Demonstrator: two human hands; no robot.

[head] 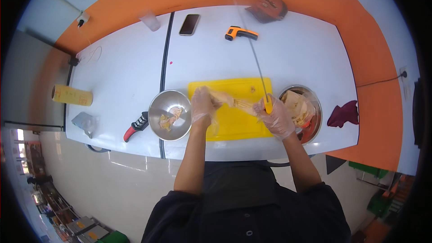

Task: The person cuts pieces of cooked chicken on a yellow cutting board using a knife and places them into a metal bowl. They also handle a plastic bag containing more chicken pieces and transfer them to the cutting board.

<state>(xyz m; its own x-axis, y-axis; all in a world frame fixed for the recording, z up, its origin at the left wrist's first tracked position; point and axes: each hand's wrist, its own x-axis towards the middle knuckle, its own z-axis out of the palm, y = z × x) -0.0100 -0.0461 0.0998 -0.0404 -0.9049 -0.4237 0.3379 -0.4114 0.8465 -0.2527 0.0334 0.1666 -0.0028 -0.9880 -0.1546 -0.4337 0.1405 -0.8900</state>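
Observation:
A pale, floppy strip of what looks like raw poultry skin [233, 100] stretches between my hands above a yellow cutting board [238, 129]. My left hand [202, 106], in a clear plastic glove, grips its left end. My right hand [278, 118], gloved likewise, holds a knife [258, 65] by its yellow handle, the long thin blade pointing away from me. The strip's right end meets this hand; its fingers there are partly hidden. Left of the board, a steel bowl [156, 108] contains small pale pieces [170, 118]. Larger pale pieces [297, 106] fill a steel bowl [319, 121] at right.
A red-and-black knife sharpener [136, 126] lies beside the left bowl. Farther back are a phone [189, 24], an orange infrared thermometer [241, 33] and an orange package [268, 9]. A yellow roll [72, 95] is far left, a maroon cloth [343, 114] far right.

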